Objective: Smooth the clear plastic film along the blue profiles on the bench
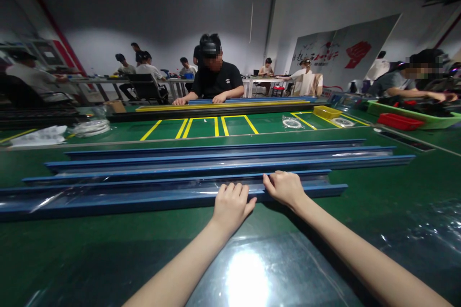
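A long blue U-shaped channel (144, 202) lies across the table in front of me, its hollow side up and glossy clear film inside it. My left hand (233, 206) has its fingers hooked over the near wall, thumb pointing right. Just to the right, my right hand (284, 188) bends its fingers into the same channel, close to its right end; its fingertips are partly hidden. Behind lies another blue channel (230, 159), parallel and set further right, with more blue edges alongside.
Yellow tape lines (187, 128) mark the green tabletop (378, 211). Coiled white rings (292, 123) in clear bags, a yellow tray (326, 112), a red tray (400, 121) and a green bin (432, 119) lie beyond. A co-worker (219, 79) handles strips opposite; clear film (201, 273) covers the near side.
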